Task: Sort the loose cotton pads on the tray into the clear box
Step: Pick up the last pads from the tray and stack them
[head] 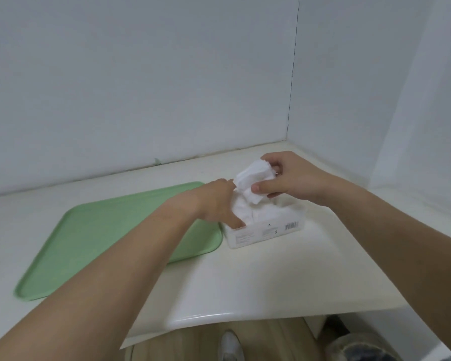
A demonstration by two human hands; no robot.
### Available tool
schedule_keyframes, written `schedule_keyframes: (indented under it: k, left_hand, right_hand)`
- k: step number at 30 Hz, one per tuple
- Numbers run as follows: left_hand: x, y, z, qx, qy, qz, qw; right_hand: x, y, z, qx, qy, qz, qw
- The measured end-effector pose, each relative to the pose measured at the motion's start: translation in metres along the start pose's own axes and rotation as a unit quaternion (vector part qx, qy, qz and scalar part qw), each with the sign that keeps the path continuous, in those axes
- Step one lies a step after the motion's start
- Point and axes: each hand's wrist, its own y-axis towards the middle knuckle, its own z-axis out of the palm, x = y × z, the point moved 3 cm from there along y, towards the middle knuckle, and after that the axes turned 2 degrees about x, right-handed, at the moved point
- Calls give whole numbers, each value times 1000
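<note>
The clear box [264, 233] stands on the white counter just right of the green tray [94, 238]; white cotton pads [245, 211] fill it. My right hand [289, 178] holds a bunch of white cotton pads [254, 179] above the box, pinched between thumb and fingers. My left hand [216, 204] reaches across the tray's far right corner, its fingers pressing down among the pads in the box's left end. No loose pads show on the visible part of the tray; my left forearm hides some of it.
The counter [245, 282] sits in a corner between two white walls [141, 74]. Its front edge runs close below the box, with wood floor and a shoe [229, 345] beneath. A dark object [359, 347] lies at the bottom right.
</note>
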Motion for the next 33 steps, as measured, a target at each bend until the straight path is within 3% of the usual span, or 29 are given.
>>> schedule_keyframes:
  k: [3,6,12,15,18,21,25,33]
  left_hand:
    - [-7,5,-1,56,96,-11,994]
    - [-11,10,0,63,139,-11,988]
    - [-8,9,-1,-39,150,-5,988]
    - [-5,9,-6,-53,147,12,988]
    - [-3,9,-9,-66,177,28,982]
    - [0,10,-9,-78,164,37,983]
    - [4,11,-7,-74,121,10,990]
    - [8,11,-6,-74,97,12,992]
  right_hand:
    - [0,3,-1,-12,-6,-4,1000]
    - [1,3,-2,-9,-3,-2,1000]
    - [3,-2,10,-17,-55,-9,998]
    - [7,-7,24,-17,-123,-53,991]
    - [7,-12,44,-17,-236,-126,963]
    - [2,-17,62,8,-405,-165,899]
    - [-2,-17,72,70,-515,-113,847]
    - [16,1,73,246,-488,42,837]
